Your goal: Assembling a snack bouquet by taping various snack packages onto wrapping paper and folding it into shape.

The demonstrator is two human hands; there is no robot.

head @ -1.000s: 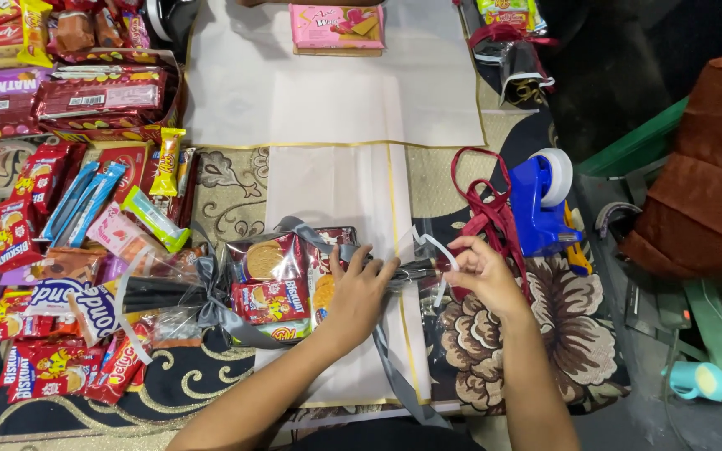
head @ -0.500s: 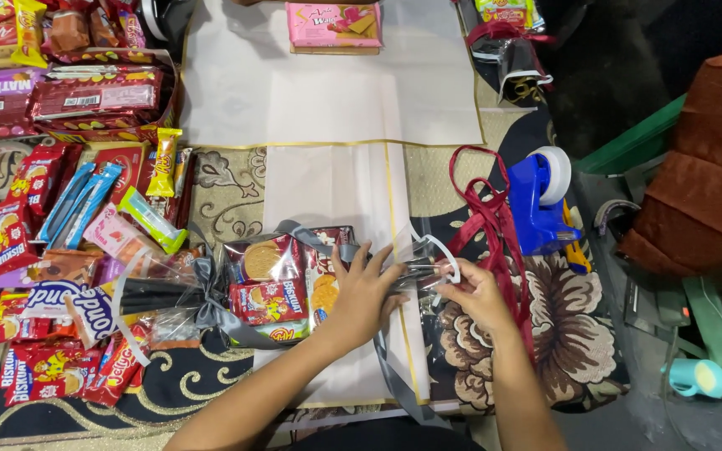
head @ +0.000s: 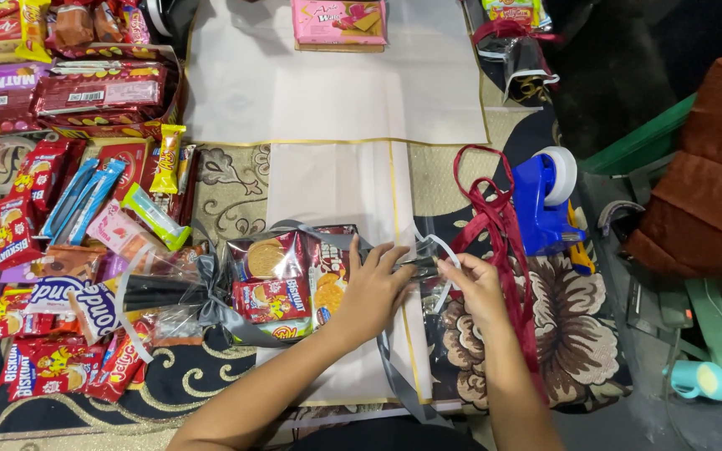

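Okay, your left hand (head: pixel 375 288) lies flat, fingers spread, pressing down on the clear cellophane-wrapped bundle of snack packets (head: pixel 290 284), apparently to pin it in place on the white paper sheet (head: pixel 327 179) spread over the patterned floor mat (head: pixel 236 192). Your right hand (head: pixel 474 288) sits just beside the left, fingers pinched narrow on the gathered end of the cellophane and a loop of grey satin ribbon (head: pixel 440 250); the two hands meet at that bunched end, so the grip looks meant to keep the wrap closed tight. I can't tell whether the ribbon is knotted there. The other end of the bundle is already cinched with a grey ribbon bow (head: pixel 211 292), its tail trailing under the packet toward you. The bundle lies lengthwise across the lower strip of paper, near your forearms. Just right of your right hand runs a dark red ribbon (head: pixel 495 225), loose and looping, touching the wrist side. Beyond it stands a blue tape dispenser with a white roll (head: pixel 545 196), near but apart. To the left, loose red, blue and yellow snack packets (head: pixel 68 217) are scattered on the mat, well clear of both hands. A pink biscuit box (head: pixel 340 21) sits at the far edge of the paper.
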